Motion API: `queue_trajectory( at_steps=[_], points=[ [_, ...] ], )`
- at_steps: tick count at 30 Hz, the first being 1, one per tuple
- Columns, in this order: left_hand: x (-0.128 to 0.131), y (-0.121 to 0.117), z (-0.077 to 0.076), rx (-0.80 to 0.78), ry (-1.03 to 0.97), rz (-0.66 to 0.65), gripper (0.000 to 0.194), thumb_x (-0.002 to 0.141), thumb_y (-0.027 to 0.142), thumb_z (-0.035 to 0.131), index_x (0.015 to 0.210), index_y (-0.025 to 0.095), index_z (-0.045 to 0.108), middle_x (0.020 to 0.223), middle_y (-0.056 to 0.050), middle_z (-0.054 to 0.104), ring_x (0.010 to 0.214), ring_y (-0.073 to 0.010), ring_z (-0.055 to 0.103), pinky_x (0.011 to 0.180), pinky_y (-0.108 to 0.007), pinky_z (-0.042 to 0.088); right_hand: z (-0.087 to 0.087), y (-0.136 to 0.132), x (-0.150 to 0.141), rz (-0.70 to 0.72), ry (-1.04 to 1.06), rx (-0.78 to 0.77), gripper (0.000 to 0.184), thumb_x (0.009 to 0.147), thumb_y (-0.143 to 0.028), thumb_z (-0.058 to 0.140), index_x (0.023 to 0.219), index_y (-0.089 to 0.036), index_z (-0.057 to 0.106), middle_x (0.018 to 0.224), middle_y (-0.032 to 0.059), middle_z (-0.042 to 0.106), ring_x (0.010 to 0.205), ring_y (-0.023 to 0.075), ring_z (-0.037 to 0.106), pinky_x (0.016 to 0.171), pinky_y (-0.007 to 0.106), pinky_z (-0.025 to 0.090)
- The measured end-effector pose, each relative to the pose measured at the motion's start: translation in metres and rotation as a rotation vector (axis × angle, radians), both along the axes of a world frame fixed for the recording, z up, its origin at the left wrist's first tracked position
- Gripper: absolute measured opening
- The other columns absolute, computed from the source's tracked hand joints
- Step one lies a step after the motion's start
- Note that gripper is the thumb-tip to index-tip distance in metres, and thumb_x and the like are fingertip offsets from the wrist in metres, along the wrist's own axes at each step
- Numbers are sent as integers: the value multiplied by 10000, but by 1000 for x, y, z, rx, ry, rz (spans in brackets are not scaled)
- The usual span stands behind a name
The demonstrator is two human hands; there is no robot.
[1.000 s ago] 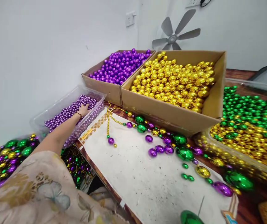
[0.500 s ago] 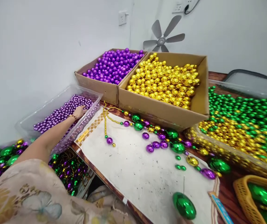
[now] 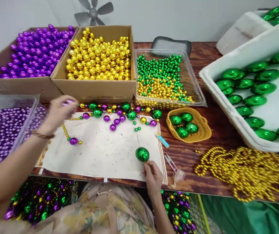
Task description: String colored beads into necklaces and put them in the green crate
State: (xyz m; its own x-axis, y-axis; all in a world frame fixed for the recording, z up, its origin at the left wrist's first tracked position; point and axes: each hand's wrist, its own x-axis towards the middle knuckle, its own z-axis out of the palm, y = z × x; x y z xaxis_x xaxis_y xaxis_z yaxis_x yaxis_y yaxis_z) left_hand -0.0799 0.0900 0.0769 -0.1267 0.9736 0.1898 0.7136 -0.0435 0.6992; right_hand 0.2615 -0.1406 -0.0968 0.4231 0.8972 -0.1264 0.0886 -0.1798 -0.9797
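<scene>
At the white cloth's (image 3: 100, 156) right side, the right hand (image 3: 154, 174) pinches a large green bead (image 3: 142, 154) with a needle (image 3: 138, 141), while near its far-left corner the blurred left hand (image 3: 60, 111) apparently pinches light purple beads (image 3: 68, 102).

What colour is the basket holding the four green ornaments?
Yellow-orange basket, clearest in the current head view.

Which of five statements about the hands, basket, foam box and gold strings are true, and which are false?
1. The right hand holds a green bead. True.
2. The left hand is inside the basket. False: the left hand has light purple beads at its fingers.
3. The basket holds purple beads. False: the basket holds green ones.
4. The white foam box contains green beads. True.
5. Gold strings lie on the cloth. False: the gold strings lie beyond it.
</scene>
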Motion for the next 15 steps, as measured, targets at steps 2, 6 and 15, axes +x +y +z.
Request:
queue_trajectory(
  at_steps=[2,6,15],
  points=[
    [78,-2,-38,-7,52,-289,54,785,276,699,803,227,685,877,18,690,805,-135,620,735,-276,545,-1,-1,0,-4,34,19,276,903,-444,620,804,-186,613,565,-39,527,506,117,466,489,234,383],
    [187,-13,-103,-56,488,-750,170,944,192,517,961,174,684,1151,-114,653,899,-187,635,708,-295,542,-4,-4,0,-8,79,35,262,922,-428,610,823,-186,618,574,-36,538,509,117,476,494,232,393],
    [204,-8,-125,34,854,-814,372,1015,362,411,1291,208,607,1448,-163,525,1182,-319,552,681,-356,566,-5,-5,5,58,57,92,220,955,-347,576,817,-187,640,620,-24,564,524,111,504,522,234,415]
  ],
)
